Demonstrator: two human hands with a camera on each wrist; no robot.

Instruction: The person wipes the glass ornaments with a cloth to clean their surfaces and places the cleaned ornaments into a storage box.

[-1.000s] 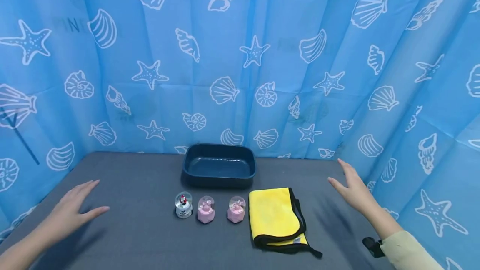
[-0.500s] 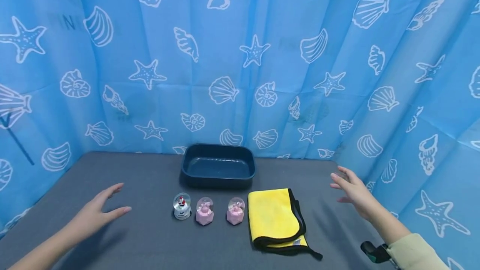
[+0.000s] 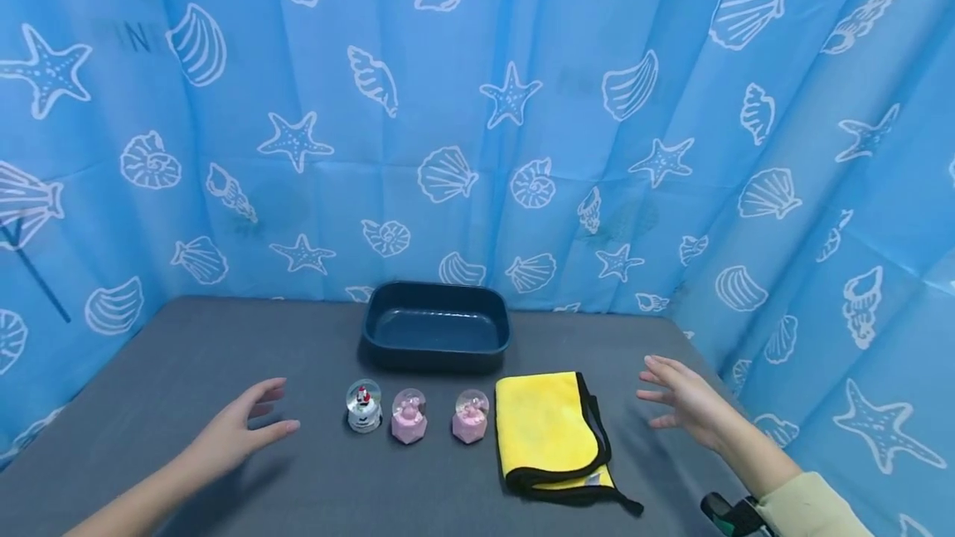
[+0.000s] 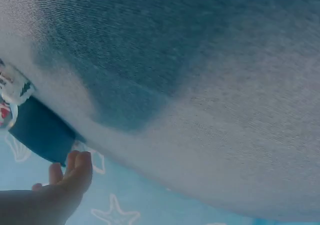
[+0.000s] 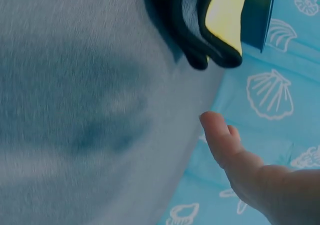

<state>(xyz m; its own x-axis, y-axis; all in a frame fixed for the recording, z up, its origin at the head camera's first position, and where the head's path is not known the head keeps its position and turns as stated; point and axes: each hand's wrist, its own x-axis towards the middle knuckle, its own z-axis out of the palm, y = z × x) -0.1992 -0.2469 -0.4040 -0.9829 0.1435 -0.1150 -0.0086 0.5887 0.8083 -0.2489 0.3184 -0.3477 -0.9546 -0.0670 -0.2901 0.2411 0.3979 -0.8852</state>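
My left hand (image 3: 237, 429) hovers over the table left of the snow globes, fingers loosely bent and holding nothing. Nearest to it stands a snow globe with a white base (image 3: 364, 407) and a small red-and-white figure inside. Two snow globes with pink faceted bases, one beside it (image 3: 409, 417) and another farther right (image 3: 470, 417), complete the row. A folded yellow cloth with black edging (image 3: 548, 425) lies to their right. Beyond the cloth, my right hand (image 3: 690, 404) is held above the table with fingers spread and nothing in them.
A dark blue rectangular dish (image 3: 437, 355) sits behind the snow globes near the table's far edge. The table has a grey cover (image 3: 298, 495). A blue curtain with white shells and starfish (image 3: 477, 123) hangs behind and at both sides.
My left hand has moved right, closer to the white-based snow globe. My right hand has shifted slightly left and down, its fingers spreading. The snow globes, cloth and dish stay in place.
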